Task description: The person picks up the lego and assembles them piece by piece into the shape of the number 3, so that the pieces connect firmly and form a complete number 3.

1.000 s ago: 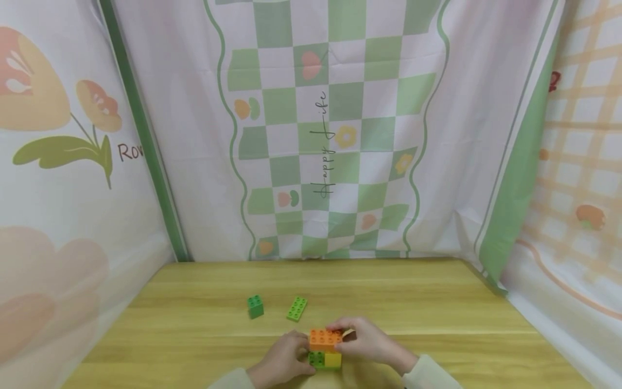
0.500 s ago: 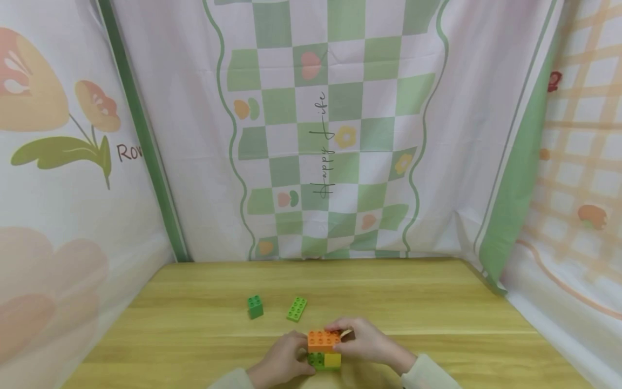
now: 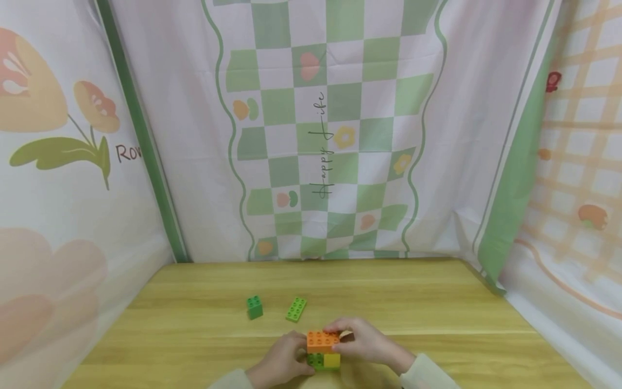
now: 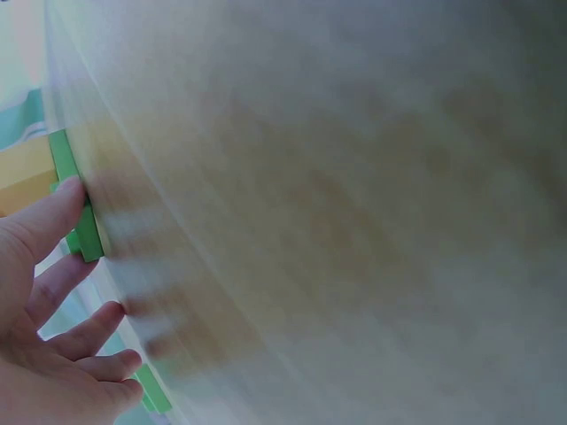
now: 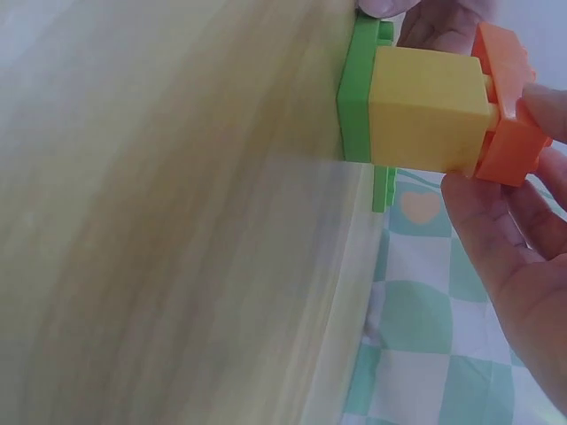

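Observation:
My left hand [image 3: 281, 359] pinches a light green flat toy brick [image 3: 316, 361] lying on the table, its thumb and a finger at the brick's left end. A yellow block [image 3: 332, 360] stands on the right part of that flat brick. Above it, my right hand [image 3: 366, 341] holds an orange studded brick [image 3: 320, 339] between thumb and fingers. In the right wrist view the orange brick [image 5: 507, 106] sits slightly tilted over the yellow block [image 5: 430, 111], whose studs show in a narrow gap between them.
Farther back on the wooden table [image 3: 389, 292] lie a dark green block [image 3: 255, 307] and another light green flat brick [image 3: 296, 309]. A patterned cloth [image 3: 340, 162] hangs behind the table's far edge, with more cloth at both sides.
The orange brick in my right hand has moved slightly toward me and to the left. My left hand keeps its hold on the flat brick.

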A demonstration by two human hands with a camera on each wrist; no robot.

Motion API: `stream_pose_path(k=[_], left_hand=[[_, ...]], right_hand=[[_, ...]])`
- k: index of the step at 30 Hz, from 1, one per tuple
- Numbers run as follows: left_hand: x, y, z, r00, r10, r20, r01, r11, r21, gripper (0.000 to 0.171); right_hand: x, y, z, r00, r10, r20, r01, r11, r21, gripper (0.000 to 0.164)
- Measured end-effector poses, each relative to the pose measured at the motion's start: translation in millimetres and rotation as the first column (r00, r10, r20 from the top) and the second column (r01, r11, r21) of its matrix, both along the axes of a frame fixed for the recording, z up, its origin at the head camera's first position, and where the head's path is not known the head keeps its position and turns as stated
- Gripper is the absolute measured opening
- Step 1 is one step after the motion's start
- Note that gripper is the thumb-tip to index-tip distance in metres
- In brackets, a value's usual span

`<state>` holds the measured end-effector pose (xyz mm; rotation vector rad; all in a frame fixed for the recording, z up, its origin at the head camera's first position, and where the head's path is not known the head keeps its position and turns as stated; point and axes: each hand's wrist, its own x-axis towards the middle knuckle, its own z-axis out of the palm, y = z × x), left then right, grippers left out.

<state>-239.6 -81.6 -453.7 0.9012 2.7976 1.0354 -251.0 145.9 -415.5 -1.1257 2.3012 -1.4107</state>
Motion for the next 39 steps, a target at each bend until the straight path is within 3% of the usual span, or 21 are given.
stream_pose_path(k=[10, 24, 32, 39], left_hand=[[0.0, 0, -0.1, 1.0, 0.001, 0.003, -0.001, 1.0, 0.003, 0.036], [0.4, 0, -1.4, 1.0, 0.008, -0.028, -0.008, 1.0, -0.002, 0.036], [0.0, 1, -1.5, 1.0, 0.019, -0.005, -0.019, 1.0, -0.008, 0.037], [0.3, 0, -1.9, 1.0, 0.01, 0.001, -0.01, 1.0, -0.001, 0.037]], right_hand=[[1.2, 1, -4.8, 0.999, 0.014, -0.04, -0.015, 1.0, -0.017, 0.038], [1.8, 0, -2.8, 1.0, -0.007, -0.021, 0.006, 1.0, -0.016, 0.036], [1.3, -1, 1.3, 0.994, -0.006, -0.112, 0.012, 0.999, 0.053, 0.034], [3.3, -4, 7.1, 0.991, -0.027, -0.134, 0.043, 0.991, 0.123, 0.029]])
